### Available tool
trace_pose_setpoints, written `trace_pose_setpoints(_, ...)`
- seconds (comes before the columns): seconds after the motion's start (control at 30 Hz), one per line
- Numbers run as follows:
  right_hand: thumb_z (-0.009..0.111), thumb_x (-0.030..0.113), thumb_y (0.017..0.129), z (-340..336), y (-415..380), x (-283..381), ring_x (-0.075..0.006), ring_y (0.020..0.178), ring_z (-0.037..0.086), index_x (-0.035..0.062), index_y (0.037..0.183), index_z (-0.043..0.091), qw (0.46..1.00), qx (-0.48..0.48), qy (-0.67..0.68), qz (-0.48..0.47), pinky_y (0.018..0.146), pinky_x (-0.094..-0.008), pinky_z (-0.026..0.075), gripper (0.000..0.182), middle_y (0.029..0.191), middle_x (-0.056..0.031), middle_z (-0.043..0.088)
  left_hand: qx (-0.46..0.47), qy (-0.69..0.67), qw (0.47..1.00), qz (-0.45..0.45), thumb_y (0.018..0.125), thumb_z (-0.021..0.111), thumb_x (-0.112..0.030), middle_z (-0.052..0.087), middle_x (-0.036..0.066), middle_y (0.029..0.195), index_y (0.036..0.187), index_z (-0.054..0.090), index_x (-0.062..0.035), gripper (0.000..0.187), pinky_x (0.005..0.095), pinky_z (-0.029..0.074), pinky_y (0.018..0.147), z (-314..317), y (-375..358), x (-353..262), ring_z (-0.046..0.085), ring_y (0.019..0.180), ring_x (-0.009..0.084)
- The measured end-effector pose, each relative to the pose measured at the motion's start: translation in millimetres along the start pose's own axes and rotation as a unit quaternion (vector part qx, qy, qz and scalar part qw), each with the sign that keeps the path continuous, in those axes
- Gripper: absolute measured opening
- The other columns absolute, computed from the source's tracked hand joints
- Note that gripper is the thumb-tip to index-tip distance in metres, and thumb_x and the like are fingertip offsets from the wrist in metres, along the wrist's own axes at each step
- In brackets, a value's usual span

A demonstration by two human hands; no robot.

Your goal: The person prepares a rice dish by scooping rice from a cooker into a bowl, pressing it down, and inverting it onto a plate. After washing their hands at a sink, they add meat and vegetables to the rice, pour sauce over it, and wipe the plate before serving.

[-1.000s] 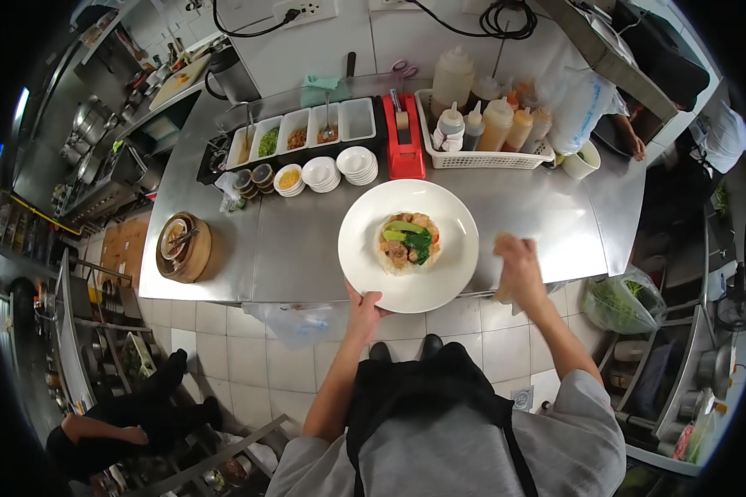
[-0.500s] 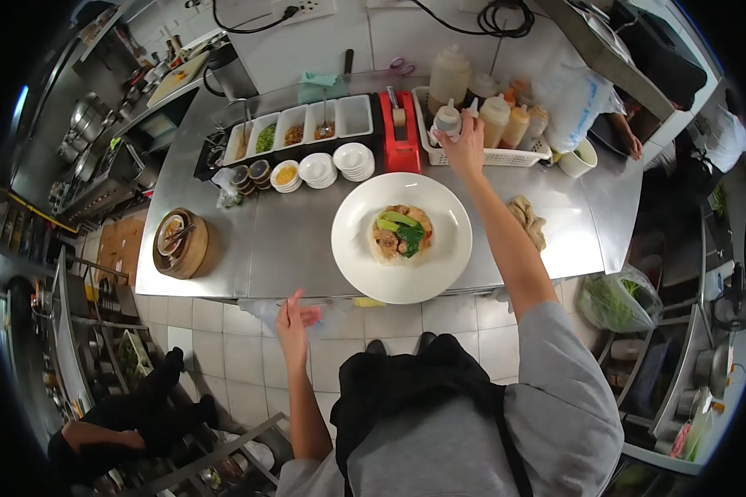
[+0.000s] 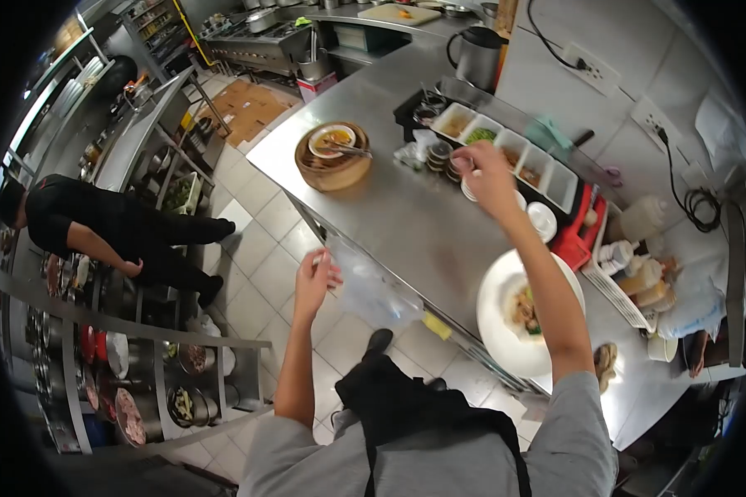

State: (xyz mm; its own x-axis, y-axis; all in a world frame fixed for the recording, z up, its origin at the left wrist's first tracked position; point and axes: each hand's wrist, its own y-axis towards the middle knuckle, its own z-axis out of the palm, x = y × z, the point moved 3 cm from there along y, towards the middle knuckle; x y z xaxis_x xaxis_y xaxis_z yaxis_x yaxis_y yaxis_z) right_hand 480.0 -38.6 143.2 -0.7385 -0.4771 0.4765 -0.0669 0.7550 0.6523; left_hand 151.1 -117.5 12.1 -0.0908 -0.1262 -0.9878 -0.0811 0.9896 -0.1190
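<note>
My right hand (image 3: 486,176) reaches over the counter, slightly blurred, above small dark-lidded jars (image 3: 439,155) and saucers. Its fingers are bent and apart, with nothing visible in them. Partly behind my right forearm, a wide white plate (image 3: 497,298) holds food with meat and greens (image 3: 524,313). A stack of small white saucers (image 3: 541,222) sits beside that forearm. Away from the counter's front edge, my left hand (image 3: 314,280) hangs in the air, fingers loosely curled and apart, holding nothing.
Topping bins (image 3: 562,184) line the wall beside a red holder (image 3: 574,247) and a basket of squeeze bottles (image 3: 642,277). A bamboo steamer (image 3: 336,171) stands at the counter's left end. Another person (image 3: 124,219) stands at left, near shelving. A plastic bag (image 3: 373,286) hangs off the edge.
My view has turned left. My right hand has left the squeeze bottle in the basket and moved over to the jars and saucers. My left hand is still empty.
</note>
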Motion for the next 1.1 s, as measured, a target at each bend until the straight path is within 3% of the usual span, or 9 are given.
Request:
trace_pose_setpoints(0.07, 0.064, 0.021, 0.078, 74.0, 31.7, 8.4, -0.0304, 0.091, 0.055, 0.006, 0.087, 0.062, 0.996, 0.054, -0.035, -0.056, 0.078, -0.0391, 0.047, 0.018, 0.093, -0.0125, 0.056, -0.057, 0.037, 0.997, 0.047, 0.091, 0.05, -0.03, 0.061, 0.011, 0.074, 0.117, 0.048, -0.0003, 0.04, 0.0262, 0.046, 0.05, -14.3, 70.6, -14.2, 0.06, 0.056, 0.016)
trace_pose_setpoints(0.23, 0.066, 0.022, 0.076, 211.2, 91.9, 7.1, -0.0332, 0.095, 0.053, 0.0026, 0.087, 0.062, 0.976, 0.193, -0.099, -0.017, 0.078, -0.0419, 0.048, 0.023, 0.094, -0.0154, 0.057, -0.131, 0.212, 0.962, 0.11, 0.088, 0.052, -0.032, 0.062, 0.016, 0.08, 0.125, 0.041, 0.0004, 0.05, 0.0287, 0.047, 0.048, -55.5, 229.9, -43.8, 0.06, 0.053, 0.0186)
trace_pose_setpoints(0.33, 0.067, 0.023, 0.075, 241.7, 95.0, 0.2, -0.0336, 0.094, 0.053, 0.0008, 0.085, 0.061, 0.966, 0.226, -0.127, 0.012, 0.079, -0.0428, 0.047, 0.024, 0.094, -0.0161, 0.057, 0.039, 0.23, 0.971, -0.048, 0.084, 0.051, -0.031, 0.061, 0.019, 0.08, 0.134, 0.028, 0.0002, 0.063, 0.0332, 0.052, 0.048, -56.1, 262.9, -55.3, 0.062, 0.055, 0.0227)
trace_pose_setpoints(0.4, 0.065, 0.02, 0.077, 251.7, 94.6, -7.2, -0.0339, 0.095, 0.053, 0.0005, 0.085, 0.059, 0.961, 0.242, -0.131, 0.021, 0.077, -0.0435, 0.048, 0.022, 0.095, -0.0171, 0.057, 0.112, 0.197, 0.966, -0.121, 0.084, 0.046, -0.025, 0.06, 0.019, 0.078, 0.132, 0.028, 0.0012, 0.058, 0.0331, 0.053, 0.046, -50.7, 268.9, -59.1, 0.062, 0.054, 0.0226)
trace_pose_setpoints(0.5, 0.061, 0.018, 0.081, 237.4, 91.7, -7.2, -0.0339, 0.087, 0.054, 0.001, 0.085, 0.055, 0.974, 0.194, -0.118, 0.01, 0.073, -0.0435, 0.045, 0.019, 0.087, -0.0169, 0.056, 0.157, 0.179, 0.968, -0.086, 0.086, 0.044, -0.022, 0.057, 0.017, 0.074, 0.127, 0.029, 0.0031, 0.05, 0.0318, 0.053, 0.046, -46.3, 285.5, -52.1, 0.06, 0.053, 0.0216)
trace_pose_setpoints(0.77, 0.052, 0.002, 0.074, 151.8, 64.3, 21.6, -0.0358, 0.08, 0.059, -0.0014, 0.08, 0.057, 0.968, 0.143, -0.2, 0.053, 0.067, -0.0436, 0.049, 0.009, 0.084, -0.0215, 0.059, 0.197, 0.19, 0.96, -0.059, 0.085, 0.042, -0.018, 0.058, 0.015, 0.076, 0.121, 0.035, 0.0056, 0.044, 0.0301, 0.054, 0.047, -32.9, 260.3, -54.7, 0.059, 0.051, 0.0197)
trace_pose_setpoints(1.0, 0.052, 0.015, 0.079, 70.8, 24.3, 58.8, -0.0351, 0.067, 0.06, 0.0021, 0.074, 0.059, 0.946, 0.13, -0.277, 0.105, 0.058, -0.0459, 0.048, 0.015, 0.068, -0.0168, 0.059, 0.239, 0.215, 0.947, -0.003, 0.084, 0.042, -0.014, 0.057, 0.014, 0.077, 0.124, 0.035, 0.0065, 0.045, 0.028, 0.053, 0.046, 9.6, 190.3, -79.4, 0.059, 0.05, 0.0192)
trace_pose_setpoints(1.03, 0.052, 0.012, 0.075, 59.0, 22.2, 59.9, -0.0326, 0.074, 0.064, 0.0021, 0.08, 0.064, 0.924, 0.202, -0.287, 0.154, 0.063, -0.0432, 0.051, 0.016, 0.079, -0.0186, 0.064, 0.251, 0.211, 0.945, -0.001, 0.084, 0.042, -0.014, 0.057, 0.014, 0.077, 0.124, 0.034, 0.0067, 0.045, 0.028, 0.053, 0.046, 19.5, 182.8, -80.5, 0.059, 0.05, 0.0194)
trace_pose_setpoints(1.1, 0.053, 0.013, 0.075, 39.4, 6.8, 53.1, -0.0331, 0.076, 0.064, 0.0019, 0.08, 0.063, 0.908, 0.22, -0.299, 0.192, 0.064, -0.0439, 0.051, 0.016, 0.08, -0.0187, 0.064, 0.277, 0.207, 0.938, -0.001, 0.086, 0.043, -0.018, 0.058, 0.018, 0.088, 0.125, 0.034, 0.007, 0.047, 0.0292, 0.053, 0.047, 39.8, 167.3, -78.9, 0.06, 0.051, 0.02)
